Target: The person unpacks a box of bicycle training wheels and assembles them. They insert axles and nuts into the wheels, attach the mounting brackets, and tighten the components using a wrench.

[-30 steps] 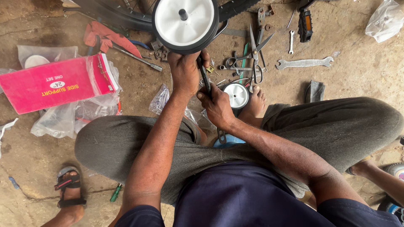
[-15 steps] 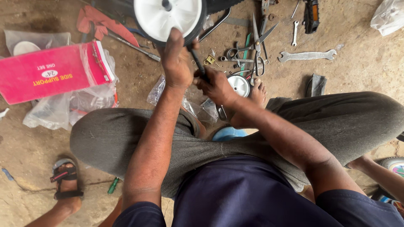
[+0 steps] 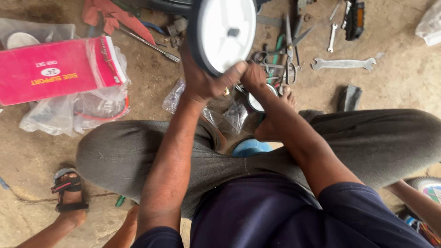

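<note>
The person sits low over a dirt floor [image 3: 404,69], knees spread, and works on a small white wheel with a black tyre [image 3: 225,34], which sits near the top edge of the view, above the knees. The left hand [image 3: 202,82] grips the lower rim of the wheel, thumb stretched across the white face and fingers wrapped behind the tyre, clamped on it. The right hand [image 3: 254,76] is just beside it, closed into a fist at the wheel's lower right edge; whether it pinches a small tool or a fastener cannot be told, since the fingers curl inward and hide what is inside

The step in hand looks like fitting or tightening something at the wheel while the left hand steadies it. The next move probably calls for a firm hold on the rim, so the wheel does not spin, and a small, controlled turn from the right hand

On the floor past the wheel lie scissors [image 3: 289,50] and a flat spanner [image 3: 342,63], towards the top right corner. A pink box in plastic wrap [image 3: 55,69] rests at the left edge. Another person's sandalled foot [image 3: 69,190] shows at the bottom left
</note>
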